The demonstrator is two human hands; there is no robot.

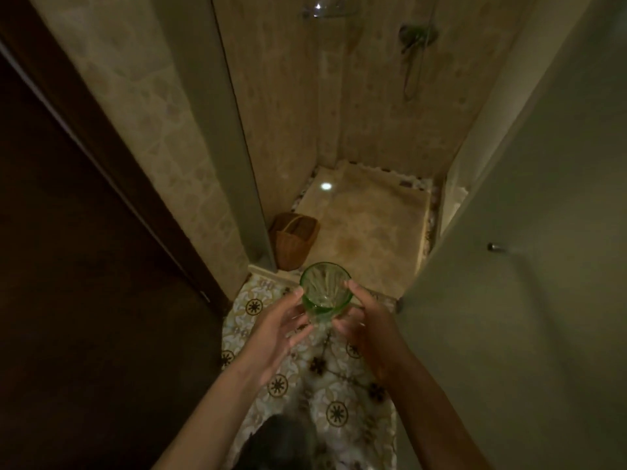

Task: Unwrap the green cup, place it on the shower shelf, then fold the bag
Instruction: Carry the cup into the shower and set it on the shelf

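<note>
While unlabelled, green cup (pixel 324 289), both hands.

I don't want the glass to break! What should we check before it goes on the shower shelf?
1. Green cup held on both sides by left hand and right hand: ok.
2. Cup upright, mouth up: ok.
3. Wrapping fully off: cannot tell, something clear shows under it.
4. Shower shelf has room: cannot tell, only its edge shows.
5. Way into the shower open: ok.
</note>
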